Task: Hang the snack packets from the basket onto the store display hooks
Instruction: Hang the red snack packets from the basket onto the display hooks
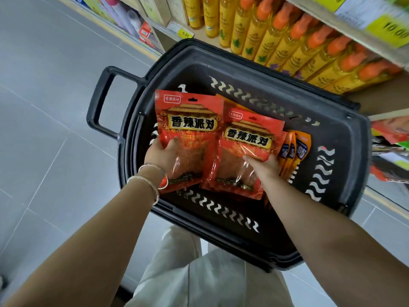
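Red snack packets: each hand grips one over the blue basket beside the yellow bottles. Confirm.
Wrong: the head view shows a black basket. The left hand and right hand each grip one red snack packet over it, beside the yellow bottles.

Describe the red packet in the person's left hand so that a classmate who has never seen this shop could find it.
Find the black basket beside the yellow bottles. Two matching red packets are held over it. Pick the left red packet, gripped by the left hand with silver bangles, nearer the basket's handle than its twin in the right hand.
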{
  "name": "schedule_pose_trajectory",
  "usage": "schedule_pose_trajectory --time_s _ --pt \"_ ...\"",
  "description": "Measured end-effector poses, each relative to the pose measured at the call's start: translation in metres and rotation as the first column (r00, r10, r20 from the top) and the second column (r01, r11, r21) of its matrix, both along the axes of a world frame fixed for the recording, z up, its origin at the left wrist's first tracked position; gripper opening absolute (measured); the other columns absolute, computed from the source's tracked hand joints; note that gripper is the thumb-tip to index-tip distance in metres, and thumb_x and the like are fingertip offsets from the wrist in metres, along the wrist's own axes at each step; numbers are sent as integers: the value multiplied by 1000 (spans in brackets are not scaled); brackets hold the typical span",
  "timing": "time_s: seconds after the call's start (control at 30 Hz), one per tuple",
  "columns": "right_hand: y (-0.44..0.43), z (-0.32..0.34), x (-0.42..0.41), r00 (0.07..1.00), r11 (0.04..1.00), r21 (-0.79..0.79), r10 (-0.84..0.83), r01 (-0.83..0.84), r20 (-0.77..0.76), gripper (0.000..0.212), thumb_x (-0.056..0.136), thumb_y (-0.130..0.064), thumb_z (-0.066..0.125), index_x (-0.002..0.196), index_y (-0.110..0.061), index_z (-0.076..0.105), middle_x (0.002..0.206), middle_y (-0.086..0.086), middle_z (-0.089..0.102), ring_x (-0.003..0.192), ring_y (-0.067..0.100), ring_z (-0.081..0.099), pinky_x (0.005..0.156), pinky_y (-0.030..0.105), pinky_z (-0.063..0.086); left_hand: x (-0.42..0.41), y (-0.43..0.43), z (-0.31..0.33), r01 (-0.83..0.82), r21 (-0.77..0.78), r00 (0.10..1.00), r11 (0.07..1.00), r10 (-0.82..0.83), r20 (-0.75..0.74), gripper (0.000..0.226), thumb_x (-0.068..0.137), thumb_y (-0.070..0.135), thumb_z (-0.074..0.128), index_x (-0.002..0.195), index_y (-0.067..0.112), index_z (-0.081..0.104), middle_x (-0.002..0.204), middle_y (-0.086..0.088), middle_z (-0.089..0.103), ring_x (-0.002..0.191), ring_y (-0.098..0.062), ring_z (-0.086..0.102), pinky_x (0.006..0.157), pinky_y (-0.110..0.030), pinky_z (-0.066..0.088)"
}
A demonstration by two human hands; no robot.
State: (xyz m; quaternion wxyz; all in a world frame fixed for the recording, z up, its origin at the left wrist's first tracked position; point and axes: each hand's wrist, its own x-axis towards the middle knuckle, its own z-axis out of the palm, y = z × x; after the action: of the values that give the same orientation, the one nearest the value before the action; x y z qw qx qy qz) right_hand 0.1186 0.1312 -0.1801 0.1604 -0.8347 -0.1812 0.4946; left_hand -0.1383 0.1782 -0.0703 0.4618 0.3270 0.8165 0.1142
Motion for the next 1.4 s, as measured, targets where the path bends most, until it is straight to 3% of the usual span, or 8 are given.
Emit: schedule_pose_trajectory --time_s 0.13,0.23,0.4,0.57,0.73,1.03,1.23,1.4 --pt "-13 39 0 988 997 69 38 -28 -148 44 72 -38 78 107 -20 58 106 -2 65 97 19 63 83 33 50 7 -1 18 -3 22 998 1000 2 70 32 88 56 47 96 28 60 85 6 66 81 -15 63 77 -32 51" --pt "-26 75 4 981 972 203 149 -121 -126 26 76 -32 77 94 -26 60 95 -7 67 88 12 64 75 26 50 11 -5 38 67 79 988 995 -77 133 37 85 56 52 102 26 64 82 3 69 71 -13 66 59 -23 54" --pt "-57 138 5 988 908 393 114 -145 101 20 86 -35 66 90 -16 61 88 -2 65 84 15 61 80 25 47 5 -12 72 227 223 960 948 -256 111 31 90 41 53 114 22 56 92 3 65 78 -12 59 74 -28 45" --pt "-110 205 -4 939 795 601 -140 -83 315 41 90 -32 62 58 -32 36 51 -12 43 51 -1 46 55 11 35 -1 -31 118 284 394 889 874 -394 232 17 90 20 59 105 26 56 98 2 65 84 -10 59 83 -26 41" --pt "-191 245 -14 815 704 707 -371 -66 446 34 89 -30 63 63 -36 43 63 -15 46 62 4 47 60 9 34 18 -66 161 384 534 811 753 -552 195 25 91 34 56 108 18 63 98 5 61 95 -11 53 81 -16 32" --pt "-352 237 -19 657 574 698 -728 428 196 12 82 -43 61 94 -44 60 90 -2 67 89 28 65 77 56 53 104 -137 180 630 473 645 615 -754 121 67 88 52 51 113 -10 57 110 -18 61 112 -35 54 86 -29 35" --pt "-425 226 16 469 509 623 -848 593 246 29 81 -63 55 79 -35 62 69 -7 67 72 20 66 61 35 51 193 -193 167 770 523 387 365 -919 72 32 91 22 59 117 4 61 115 -13 65 111 -24 58 89 -22 38" --pt "-469 221 101 480 515 662 -839 545 257 10 94 -34 54 86 -35 61 79 -16 66 80 8 63 68 28 43 284 -243 172 714 568 396 409 -905 153 28 92 18 58 117 8 61 119 -5 60 118 -23 53 87 -14 33"
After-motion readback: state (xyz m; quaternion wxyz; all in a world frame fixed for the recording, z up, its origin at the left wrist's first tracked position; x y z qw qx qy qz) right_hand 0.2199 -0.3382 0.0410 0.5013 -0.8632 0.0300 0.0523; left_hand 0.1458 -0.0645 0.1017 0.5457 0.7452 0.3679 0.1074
